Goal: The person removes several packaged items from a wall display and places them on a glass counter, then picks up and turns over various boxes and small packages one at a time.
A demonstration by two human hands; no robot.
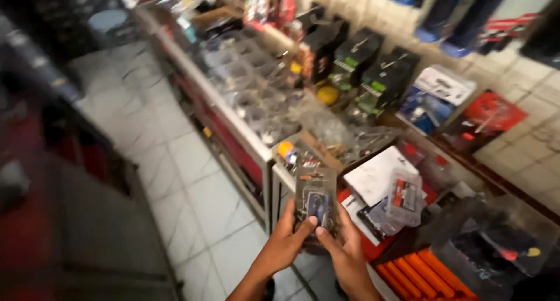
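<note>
blurring hands [318,242] around packet [315,199]

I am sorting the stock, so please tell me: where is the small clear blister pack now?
In the head view, the blister pack is low centre, held by the left hand and right hand before the counter.

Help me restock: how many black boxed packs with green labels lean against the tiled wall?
3 black boxes: one at the left, one in the middle, one at the right, side by side behind the counter. Blur may hide more.
</note>
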